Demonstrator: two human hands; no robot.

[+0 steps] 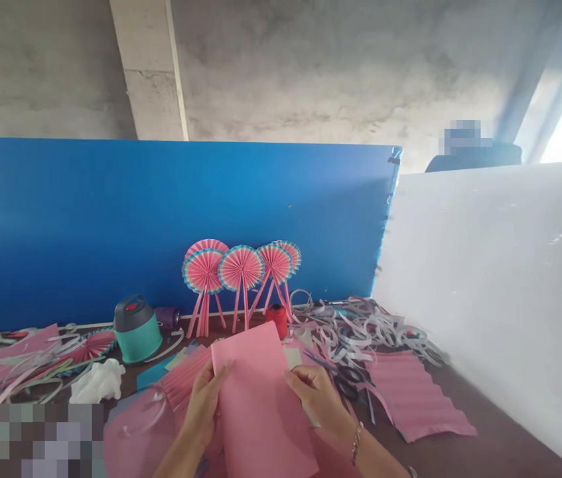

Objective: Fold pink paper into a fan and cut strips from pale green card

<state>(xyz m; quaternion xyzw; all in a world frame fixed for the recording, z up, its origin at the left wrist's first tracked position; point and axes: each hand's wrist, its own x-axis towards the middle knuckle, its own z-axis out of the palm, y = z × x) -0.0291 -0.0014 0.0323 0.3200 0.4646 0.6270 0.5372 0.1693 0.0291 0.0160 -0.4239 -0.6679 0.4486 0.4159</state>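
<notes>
A flat pink paper sheet (255,392) is held upright-tilted over the table between both hands. My left hand (206,401) grips its left edge, thumb on the front. My right hand (318,395), with a bracelet on the wrist, pinches its right edge. Behind the sheet several finished pink paper fans with teal rims (238,269) lean on sticks against the blue board (111,219).
A pleated pink sheet (413,395) lies to the right, beside a tangle of paper strips (360,328) and scissors (348,385). A teal-and-grey bottle (136,328), a red spool (277,318), a white crumpled cloth (99,382) and more pink paper sit left. A white board (499,292) walls the right side.
</notes>
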